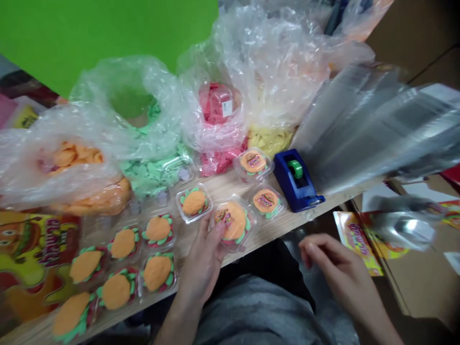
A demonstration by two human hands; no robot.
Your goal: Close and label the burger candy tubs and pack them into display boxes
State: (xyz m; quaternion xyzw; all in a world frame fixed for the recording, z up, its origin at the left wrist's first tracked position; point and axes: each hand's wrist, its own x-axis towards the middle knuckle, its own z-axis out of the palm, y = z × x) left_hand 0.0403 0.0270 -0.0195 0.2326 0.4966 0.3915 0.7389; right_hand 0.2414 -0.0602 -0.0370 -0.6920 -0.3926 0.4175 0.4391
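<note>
As our left hand (201, 258) grips a candy tray (237, 225), our right hand (336, 263) hangs open

Our left fingers (212, 235) close narrowly on the tray at the worktop (287, 230) edge, their tips touching a round label (223, 216). Our right fingers (316, 249) are loosely spread and hold nothing. Just beyond the left fingers sit two labelled trays (266, 201), with a blue tape dispenser (293, 179) further right. To their left, unlabelled trays (194, 203) stand in rows, partly over a printed candy sheet (36, 254). Farther beyond them lie plastic bags of orange, green, red and yellow candy pieces (215, 110). Right of the right fingers, a blurred clear film (402, 225) hangs above a printed wrapper (355, 242).
</note>
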